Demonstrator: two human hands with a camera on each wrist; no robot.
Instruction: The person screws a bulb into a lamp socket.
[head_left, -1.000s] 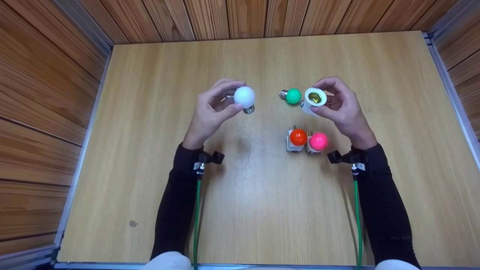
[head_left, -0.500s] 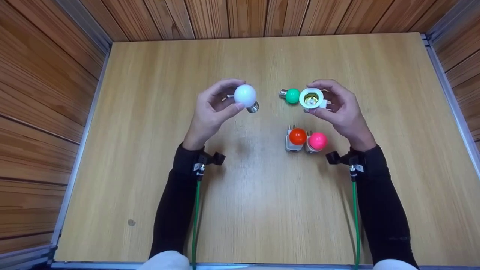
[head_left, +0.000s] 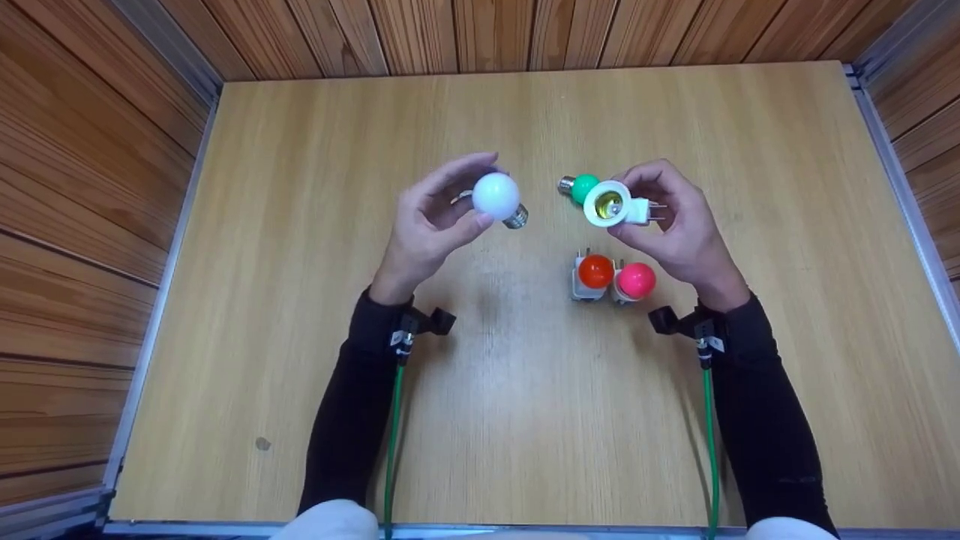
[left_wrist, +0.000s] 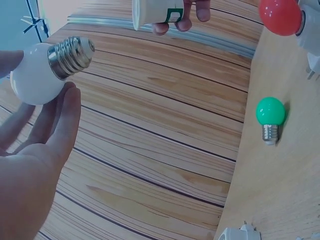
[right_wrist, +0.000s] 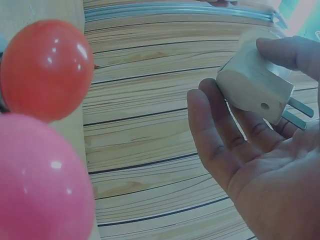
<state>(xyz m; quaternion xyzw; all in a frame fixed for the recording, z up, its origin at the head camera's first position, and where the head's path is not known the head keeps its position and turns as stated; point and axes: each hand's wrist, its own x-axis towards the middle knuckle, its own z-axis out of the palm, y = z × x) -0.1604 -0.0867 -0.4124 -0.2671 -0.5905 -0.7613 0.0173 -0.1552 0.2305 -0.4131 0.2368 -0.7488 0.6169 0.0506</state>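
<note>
My left hand (head_left: 442, 217) pinches a white light bulb (head_left: 496, 196) by its globe, thumb in front and fingers behind. The bulb's metal screw base (left_wrist: 71, 56) points to the right. A white plug-in lamp socket (head_left: 609, 204) is gripped by my right hand (head_left: 679, 225) between thumb and fingers. Its round mouth with a gold-coloured inside faces the head camera, and its two flat prongs (right_wrist: 299, 114) point back toward the right palm. Bulb and socket are apart, both held above the table. Just behind the socket lies a green bulb (head_left: 583, 187), partly covered by it.
An orange-red bulb (head_left: 596, 271) and a pink bulb (head_left: 637, 280) sit in white plug sockets side by side on the wooden table (head_left: 495, 420). Another white pronged piece (left_wrist: 240, 233) lies on the table, mostly hidden by my left hand. Plank walls enclose the back and sides.
My right hand has turned the socket so its mouth swings left and its prongs show, moving slightly left. The white bulb has shifted a little right and tilted, its base now pointing more rightward.
</note>
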